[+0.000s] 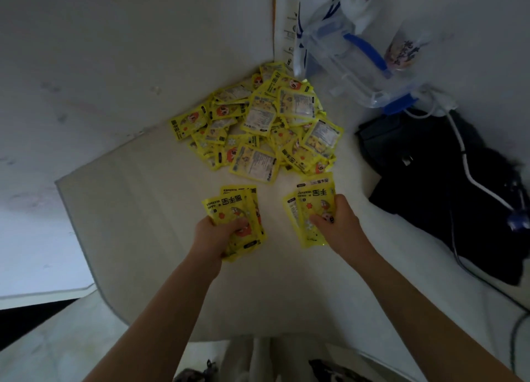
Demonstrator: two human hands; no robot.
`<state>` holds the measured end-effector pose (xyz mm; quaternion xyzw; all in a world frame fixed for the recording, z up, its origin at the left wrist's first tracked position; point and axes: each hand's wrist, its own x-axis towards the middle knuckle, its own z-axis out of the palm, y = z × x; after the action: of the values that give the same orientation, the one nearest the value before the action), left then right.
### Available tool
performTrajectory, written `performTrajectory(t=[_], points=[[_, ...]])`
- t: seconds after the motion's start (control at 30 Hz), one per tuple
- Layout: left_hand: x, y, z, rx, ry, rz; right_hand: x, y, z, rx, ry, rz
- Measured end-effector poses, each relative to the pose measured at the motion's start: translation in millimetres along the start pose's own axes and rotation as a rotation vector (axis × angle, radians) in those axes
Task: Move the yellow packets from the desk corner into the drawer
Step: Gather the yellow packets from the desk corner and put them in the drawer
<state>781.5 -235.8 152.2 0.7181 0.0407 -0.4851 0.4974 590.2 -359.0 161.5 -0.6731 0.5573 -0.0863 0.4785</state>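
Progress: early, by the look of it. Most of the stock remains on the desk (143,238); no drawer is in view, so how many packets it already holds cannot be told.

Item 1, left hand (213,234): fingers curled round a small fanned stack of yellow packets (233,209), thumb across the printed front. The stack is held over the near middle of the desk. Long axis runs near to far with a slight lean; the printed heading sits at the far end and reads upside down from here, so the tops point away from the person.

Item 2, loose pile of yellow packets (258,123): heaped in the far corner of the desk, against the walls. Many dozens, overlapping, some front up, some back up with the pale label panel showing. No common direction; long axes lie every way.

Item 3, right hand (338,221): fingers and thumb closed on a second small stack of yellow packets (311,204), just near of the pile's right edge. Long axis near to far, leaning a little right at the far end; headings again at the far end.

Item 4, right of the pile: a clear plastic bag (341,54) with blue trim, and a black bag (424,163) crossed by a white cable (470,178).

Left to do, as judged: carry both handfuls to the drawer, then return for the pile, likely over many trips.
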Motion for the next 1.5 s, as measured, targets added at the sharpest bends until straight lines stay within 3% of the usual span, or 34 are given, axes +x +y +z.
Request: performTrajectory(t=[0.47, 0.73, 1.23, 1.5], points=[[-53.9, -49.8, -40.7, 0.339, -0.278, 0.130, -154.0, 47.0, 74.9, 0.282, 0.299, 0.246], [-94.0, -82.6, -24.5, 0.577, -0.475, 0.212, -237.5, 82.6, 87.6, 0.430, 0.500, 0.360], [-190.0, -215.7, 24.8, 0.830, -0.744, 0.096, -405.6, 187.0, 85.7, 0.678, 0.815, 0.613], [-258.6, -313.2, 40.5, 0.864, -0.784, 0.031, -515.3, 264.4, 65.9, 0.823, 0.902, 0.656]])
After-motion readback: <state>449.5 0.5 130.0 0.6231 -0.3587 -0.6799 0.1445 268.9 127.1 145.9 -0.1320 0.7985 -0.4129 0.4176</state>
